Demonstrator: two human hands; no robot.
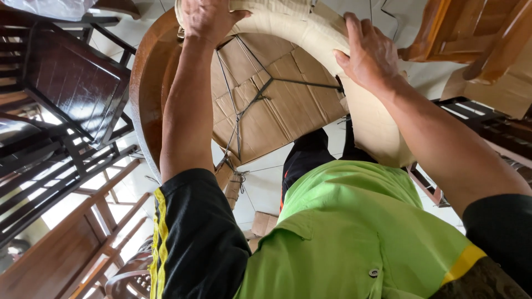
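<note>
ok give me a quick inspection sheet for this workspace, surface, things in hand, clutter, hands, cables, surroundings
surface: white tiled floor, seen past the person's body
job's things: round wooden frame with a pale paper-wrapped curved rim; its middle is covered with cardboard held by dark straps
clutter: small cardboard box on the floor
hands: left hand grips the wrapped rim at the top; right hand presses on the wrapped rim further along
cables: nothing seen, only the straps
surroundings: dark wooden chairs on one side, lighter wooden furniture on the other, brown chair frames lower down
</note>
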